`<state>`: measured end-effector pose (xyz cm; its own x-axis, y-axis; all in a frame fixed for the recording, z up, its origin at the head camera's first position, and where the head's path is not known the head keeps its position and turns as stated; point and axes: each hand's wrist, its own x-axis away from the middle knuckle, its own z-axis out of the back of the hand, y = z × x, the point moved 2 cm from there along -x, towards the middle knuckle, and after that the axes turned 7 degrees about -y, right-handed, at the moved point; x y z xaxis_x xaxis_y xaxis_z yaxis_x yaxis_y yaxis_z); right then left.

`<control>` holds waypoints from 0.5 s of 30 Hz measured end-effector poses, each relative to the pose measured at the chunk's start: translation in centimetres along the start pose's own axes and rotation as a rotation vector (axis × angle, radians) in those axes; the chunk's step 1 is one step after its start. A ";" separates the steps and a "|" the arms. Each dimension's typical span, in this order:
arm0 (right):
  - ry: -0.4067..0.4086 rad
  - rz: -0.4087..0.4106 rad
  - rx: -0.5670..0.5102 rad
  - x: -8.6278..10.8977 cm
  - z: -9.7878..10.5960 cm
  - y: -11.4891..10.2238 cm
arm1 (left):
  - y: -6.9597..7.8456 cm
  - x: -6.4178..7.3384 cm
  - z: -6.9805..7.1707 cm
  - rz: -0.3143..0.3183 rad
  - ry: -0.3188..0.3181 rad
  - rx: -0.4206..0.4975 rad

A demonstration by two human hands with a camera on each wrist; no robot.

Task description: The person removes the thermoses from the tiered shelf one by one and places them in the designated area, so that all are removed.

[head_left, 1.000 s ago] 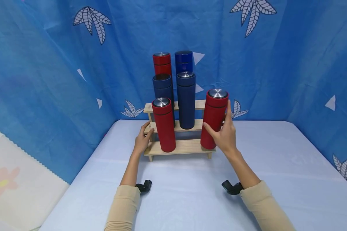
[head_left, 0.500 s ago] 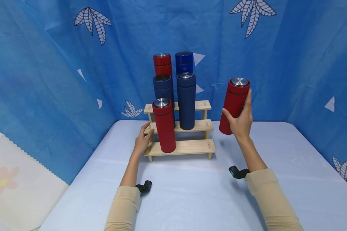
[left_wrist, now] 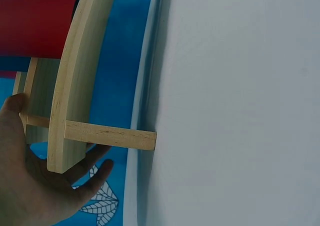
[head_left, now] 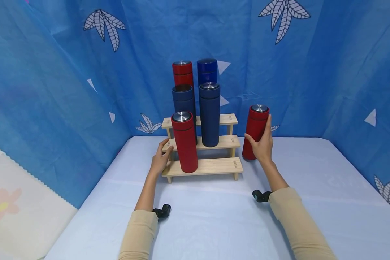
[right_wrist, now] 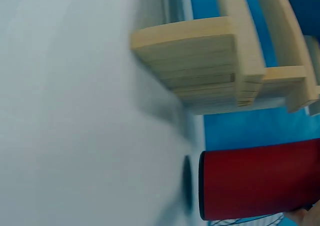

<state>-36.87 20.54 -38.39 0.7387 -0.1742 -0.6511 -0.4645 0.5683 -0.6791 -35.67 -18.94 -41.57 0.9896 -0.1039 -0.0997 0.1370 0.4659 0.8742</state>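
Observation:
My right hand (head_left: 262, 147) grips a red thermos bottle (head_left: 255, 130) with a silver-topped lid, right of the three-tier wooden stand (head_left: 211, 167). In the right wrist view, its base (right_wrist: 202, 185) is just above the white cloth, its shadow close by. My left hand (head_left: 160, 159) holds the stand's left end at the middle tier; in the left wrist view, thumb and fingers (left_wrist: 100, 178) reach around the wood. Another red thermos (head_left: 186, 146) stands on the front tier's left. Two dark blue thermoses, the right one (head_left: 209, 117) silver-topped, stand on the middle tier.
On the top tier, a glossy red thermos (head_left: 183, 72) and a glossy blue thermos (head_left: 207, 70) are partly hidden behind the others. The stand rests on a white-covered table (head_left: 211, 220). A blue curtain (head_left: 312, 79) hangs behind and beside it.
My right hand has lifted the red thermos off the front tier's right end, carried it right past the stand, then lowered it towards the table. The left hand has stayed put.

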 end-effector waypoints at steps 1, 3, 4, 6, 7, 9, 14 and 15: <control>-0.002 -0.008 -0.001 0.2 -0.1 0.2 | 0.0 0.0 0.0 0.003 -0.002 0.000; -0.005 -0.019 -0.004 0.5 -0.3 0.5 | -0.1 0.0 -0.1 0.006 -0.003 0.001; -0.005 -0.022 0.000 0.6 -0.3 0.6 | -0.2 0.0 -0.1 0.005 -0.002 0.001; -0.004 -0.025 0.008 0.8 -0.4 0.7 | -0.2 0.0 -0.1 0.002 0.000 0.001; -0.002 -0.026 0.014 0.8 -0.5 0.8 | -0.2 -0.1 -0.1 -0.002 0.000 0.002; 0.000 -0.027 0.017 0.9 -0.6 0.9 | -0.2 -0.1 -0.1 -0.005 0.004 0.002; -0.007 -0.048 0.024 1.4 -0.7 1.1 | -0.1 0.0 -0.1 -0.001 0.010 -0.004; -0.003 -0.051 0.026 1.6 -0.7 1.1 | -0.1 0.0 -0.1 0.003 0.011 -0.007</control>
<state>-36.57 20.30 -40.37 0.7629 -0.2012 -0.6144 -0.4132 0.5791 -0.7027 -35.64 -18.91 -41.70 0.9904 -0.0930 -0.1027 0.1347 0.4724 0.8710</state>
